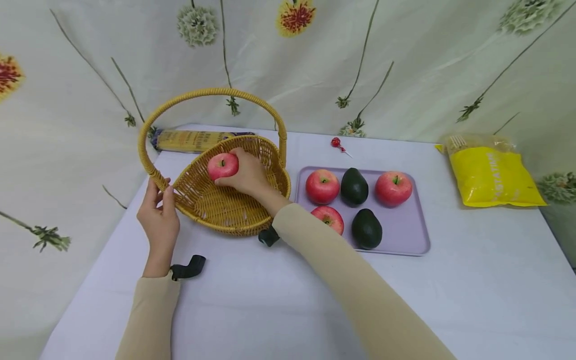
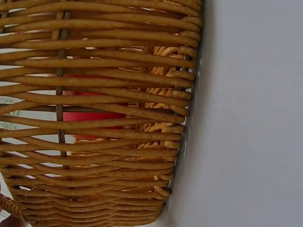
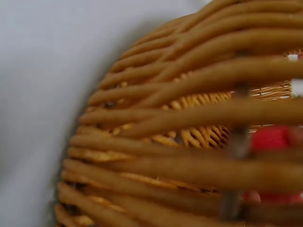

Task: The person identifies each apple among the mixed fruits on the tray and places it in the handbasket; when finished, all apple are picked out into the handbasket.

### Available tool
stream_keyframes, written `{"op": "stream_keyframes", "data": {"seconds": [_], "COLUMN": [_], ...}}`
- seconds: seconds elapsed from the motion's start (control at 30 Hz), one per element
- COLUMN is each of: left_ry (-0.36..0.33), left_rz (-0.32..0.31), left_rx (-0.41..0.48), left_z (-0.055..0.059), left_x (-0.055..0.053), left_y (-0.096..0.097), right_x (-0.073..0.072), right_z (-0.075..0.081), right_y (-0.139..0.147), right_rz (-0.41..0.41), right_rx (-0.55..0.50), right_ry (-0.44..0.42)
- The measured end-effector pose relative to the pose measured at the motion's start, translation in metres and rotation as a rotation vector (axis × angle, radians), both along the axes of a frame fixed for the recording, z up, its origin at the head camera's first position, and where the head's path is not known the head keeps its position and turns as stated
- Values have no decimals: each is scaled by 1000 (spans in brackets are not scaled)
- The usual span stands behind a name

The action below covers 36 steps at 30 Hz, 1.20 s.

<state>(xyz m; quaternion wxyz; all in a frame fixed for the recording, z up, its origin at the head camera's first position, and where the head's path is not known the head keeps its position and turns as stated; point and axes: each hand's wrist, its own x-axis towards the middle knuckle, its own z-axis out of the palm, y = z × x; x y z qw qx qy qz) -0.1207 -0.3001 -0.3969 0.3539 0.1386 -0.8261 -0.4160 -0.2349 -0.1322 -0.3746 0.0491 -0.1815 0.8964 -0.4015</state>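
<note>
A red apple is held by my right hand inside the wicker basket, toward its left half. Thumb and fingers curl round the apple's right side. My left hand grips the base of the basket's tall handle at the left end. Through the weave in the left wrist view, part of the red apple shows behind the basket wall. The right wrist view has the basket wall up close, with a bit of red apple behind it.
Right of the basket, a lilac tray bears several apples and two avocados. A red lollipop lies behind it. At the far right sits a yellow packet. Another long yellow packet lies behind the basket.
</note>
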Motion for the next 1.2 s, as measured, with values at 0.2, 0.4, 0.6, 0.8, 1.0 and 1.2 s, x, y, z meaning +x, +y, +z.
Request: {"op": "stream_keyframes", "data": {"seconds": [0.2, 0.4, 0.6, 0.8, 1.0, 1.2], "left_ry": [-1, 8, 17, 12, 13, 33], "left_rz": [10, 7, 3, 8, 1, -5], "left_rx": [-4, -6, -6, -8, -3, -6], "left_z": [-1, -1, 0, -1, -3, -3], "left_x": [1, 0, -1, 0, 1, -1], "left_y": [0, 0, 0, 1, 1, 0], "right_x": [3, 3, 3, 8, 19, 45], "right_z": [-2, 0, 1, 2, 10, 39], "right_y": [-2, -2, -3, -2, 4, 19], "right_rz": [21, 8, 20, 33, 5, 96], "right_rx": [28, 40, 63, 57, -40, -139], "right_ry": [13, -20, -17, -51, -59, -5]}}
